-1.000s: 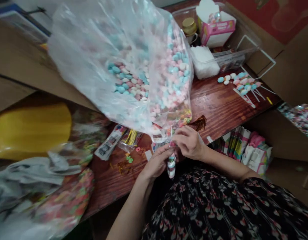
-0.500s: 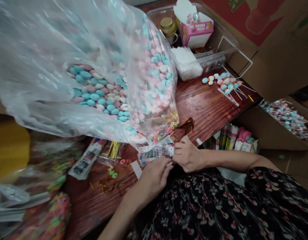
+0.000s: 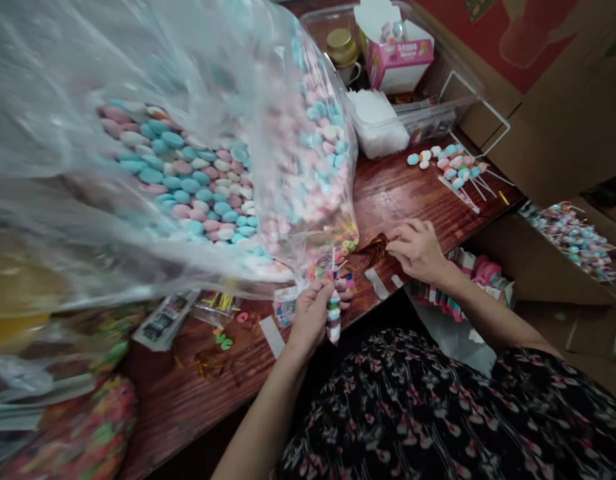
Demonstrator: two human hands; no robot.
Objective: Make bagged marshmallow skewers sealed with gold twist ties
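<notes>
Two hands at the table: left hand grips candy stick, right hand sits by brown strip

The left forearm rises from the lower middle of the view, and the left hand is closed around the candy stick, its fingers wrapped close to a short stack of pastel candies. The stick stands nearly upright, with its thin, bare end pointing up in front of the neck of a clear bag full of pink, blue and white candies. The bag fills the upper left and hangs just above the hand; whether the stick touches it is hard to tell.

The right arm reaches in from the right, palm down. The right hand is half open, its fingers curved and holding nothing visible, just beside the brown strip on the wooden table. Two white paper strips lie just below that hand. Finished lollipops lie farther along the table.
</notes>
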